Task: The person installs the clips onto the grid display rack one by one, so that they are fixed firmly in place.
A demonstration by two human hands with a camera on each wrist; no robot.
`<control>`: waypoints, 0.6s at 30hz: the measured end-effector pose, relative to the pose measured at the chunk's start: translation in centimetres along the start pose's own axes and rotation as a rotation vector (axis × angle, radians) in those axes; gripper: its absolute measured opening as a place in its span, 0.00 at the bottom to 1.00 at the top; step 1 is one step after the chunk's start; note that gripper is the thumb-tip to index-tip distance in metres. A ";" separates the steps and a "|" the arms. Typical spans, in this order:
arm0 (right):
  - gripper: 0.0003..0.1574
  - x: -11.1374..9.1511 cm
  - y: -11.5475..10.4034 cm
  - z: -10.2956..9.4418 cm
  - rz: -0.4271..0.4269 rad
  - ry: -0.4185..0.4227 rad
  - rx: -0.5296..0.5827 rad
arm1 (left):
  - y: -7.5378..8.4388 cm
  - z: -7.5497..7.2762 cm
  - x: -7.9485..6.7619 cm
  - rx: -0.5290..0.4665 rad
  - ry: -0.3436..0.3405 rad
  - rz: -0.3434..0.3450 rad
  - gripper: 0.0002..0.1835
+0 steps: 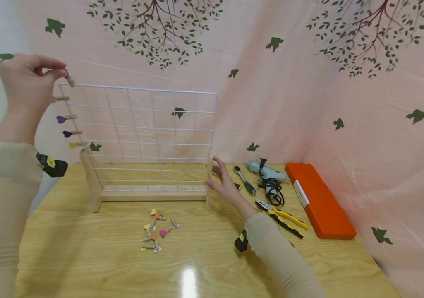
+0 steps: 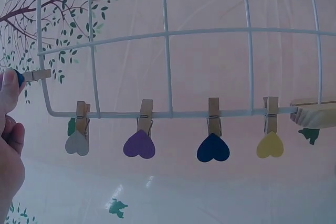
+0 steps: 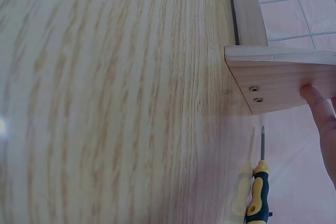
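My left hand [image 1: 29, 80] pinches a small wooden clothespin [image 2: 38, 75] with a blue heart, mostly covered by the fingers. Its tip meets the white wire grid [image 1: 152, 89] at the top left corner. Down the grid's left side hang more heart clothespins: a grey one [image 2: 77, 142], a purple one [image 2: 139, 144], a dark blue one [image 2: 213, 147] and a yellow one [image 2: 270, 144]. My right hand [image 1: 226, 184] holds the right wooden upright [image 3: 278, 77] of the grid's stand, with a fingertip against its outer face.
Several loose heart clothespins [image 1: 154, 236] lie before the stand on the wooden table [image 1: 122, 265]. At right are pliers [image 1: 282, 217], a ratchet wrench [image 1: 245, 181], a glue gun [image 1: 267, 170] with black cord and an orange case [image 1: 321, 203]. A screwdriver [image 3: 258, 192] lies beside the upright.
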State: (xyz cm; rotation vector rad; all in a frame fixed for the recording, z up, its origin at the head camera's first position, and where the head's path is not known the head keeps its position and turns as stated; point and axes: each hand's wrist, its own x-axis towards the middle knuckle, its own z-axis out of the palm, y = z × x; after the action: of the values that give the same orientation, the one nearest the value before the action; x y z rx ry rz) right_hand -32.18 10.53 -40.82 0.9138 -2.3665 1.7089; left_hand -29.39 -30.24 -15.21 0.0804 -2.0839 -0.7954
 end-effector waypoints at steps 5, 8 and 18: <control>0.49 0.0 0.0 0.1 -0.016 -0.004 -0.006 | -0.4 0.0 0.2 -0.033 -0.083 -0.038 0.12; 0.49 0.0 0.1 0.1 -0.019 0.000 -0.008 | -0.5 -0.1 0.4 -0.026 -0.131 -0.068 0.12; 0.49 0.1 0.1 0.1 -0.030 0.002 0.003 | -0.2 -0.2 -1.4 0.045 -0.150 0.004 0.21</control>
State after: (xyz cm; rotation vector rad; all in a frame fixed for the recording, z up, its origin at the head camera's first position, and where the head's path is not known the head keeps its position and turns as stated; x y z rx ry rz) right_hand -32.29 10.46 -40.92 0.9432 -2.3374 1.7028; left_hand -28.42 -30.06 -16.25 0.0429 -2.2430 -0.7726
